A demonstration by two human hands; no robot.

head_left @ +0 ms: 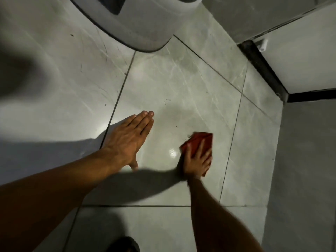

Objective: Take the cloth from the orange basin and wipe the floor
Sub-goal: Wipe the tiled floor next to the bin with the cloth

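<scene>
A red cloth (201,140) lies flat on the grey tiled floor (181,84), right of centre. My right hand (197,160) presses down on it with fingers spread over the cloth. My left hand (130,138) rests palm-down on the tile to the left of it, fingers straight and together, holding nothing. The two hands are about a hand's width apart. A bright wet-looking glint shows on the tile between them. The orange basin is out of view.
A large white rounded appliance base (138,24) stands on the floor at the top. A wall with a black skirting strip (263,70) runs along the right. Short hairs and dark specks lie on the tiles. A dark shape (125,244) sits at the bottom edge.
</scene>
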